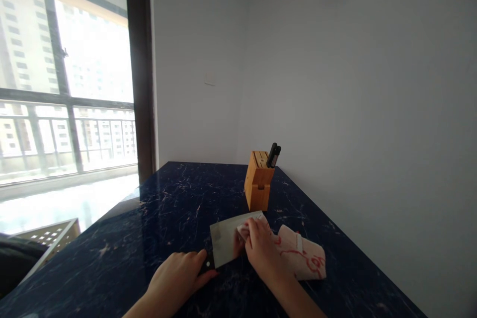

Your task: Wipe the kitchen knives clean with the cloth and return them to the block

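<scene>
My left hand [179, 274] is closed around the black handle of a cleaver [226, 240], whose broad, shiny blade points to the right. Pinched in my right hand [260, 247] is part of a pinkish-white cloth [303, 254] with red markings, and it presses against the blade near the far end. The rest of the cloth lies folded on the table to the right of my wrist. A reflection of the right fingers shows on the steel. Beyond the blade stands a wooden knife block [259, 184] holding black-handled tools [274, 155] in its right-hand slots.
Everything rests on a dark blue, marble-patterned table [175, 203]. Its right edge runs along a pale wall [354, 109]. At the lower left, beside the table, is a chair [55, 241] with a perforated back. A large window [93, 59] fills the left side.
</scene>
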Tool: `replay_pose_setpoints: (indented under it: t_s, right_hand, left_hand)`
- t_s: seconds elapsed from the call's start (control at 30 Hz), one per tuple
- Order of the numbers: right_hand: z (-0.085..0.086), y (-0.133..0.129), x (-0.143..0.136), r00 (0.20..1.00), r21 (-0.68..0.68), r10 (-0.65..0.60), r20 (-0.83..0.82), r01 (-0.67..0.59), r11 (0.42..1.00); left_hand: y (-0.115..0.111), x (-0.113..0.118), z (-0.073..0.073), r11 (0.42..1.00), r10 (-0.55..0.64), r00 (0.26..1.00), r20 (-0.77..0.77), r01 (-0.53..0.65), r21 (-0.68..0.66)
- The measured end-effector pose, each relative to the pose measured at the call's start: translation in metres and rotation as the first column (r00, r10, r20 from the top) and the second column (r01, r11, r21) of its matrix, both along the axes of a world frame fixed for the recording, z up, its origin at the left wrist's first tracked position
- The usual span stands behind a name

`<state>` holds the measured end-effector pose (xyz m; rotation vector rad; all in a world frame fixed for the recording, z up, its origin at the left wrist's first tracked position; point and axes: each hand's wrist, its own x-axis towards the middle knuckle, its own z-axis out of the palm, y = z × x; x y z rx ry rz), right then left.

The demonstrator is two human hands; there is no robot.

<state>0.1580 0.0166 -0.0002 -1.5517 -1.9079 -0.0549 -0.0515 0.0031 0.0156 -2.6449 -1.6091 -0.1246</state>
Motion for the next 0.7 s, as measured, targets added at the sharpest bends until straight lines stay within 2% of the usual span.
replay_pose_setpoints:
  t_s: [0.13,0.27,0.4,0.47,0.57,0.7]
  right_hand:
    - [-0.001,0.005,0.005,0.997,0.051,0.028,-0.070,-0.025,0.998]
    - [0.001,-0.004,-0.006,0.972,0.058,0.181,-0.153,-0.174,0.983]
    - [0.005,-0.009,-0.019,0.935,0.050,0.318,-0.159,-0.314,0.948]
    - [0.006,-0.005,-0.018,0.942,0.059,0.295,-0.159,-0.289,0.955]
    - [0.007,0.004,-0.005,0.972,0.090,0.150,-0.183,-0.136,0.987]
    - [0.009,0.014,0.016,0.977,0.117,-0.001,-0.215,0.026,0.993]
  left_hand:
    - [0.001,-0.001,-0.001,0.999,-0.031,0.999,-0.006,0.031,0.003]
    - [0.000,0.000,-0.001,0.999,-0.041,0.999,-0.015,0.041,0.002]
    - [0.001,0.001,-0.004,0.999,-0.044,0.999,-0.033,0.044,0.018]
    - [0.002,0.001,-0.006,0.998,-0.052,0.998,-0.032,0.053,0.036]
    - [0.002,0.002,-0.009,0.995,-0.075,0.997,-0.022,0.077,0.061]
    - [0.002,0.004,-0.010,0.992,-0.093,0.995,-0.032,0.095,0.078]
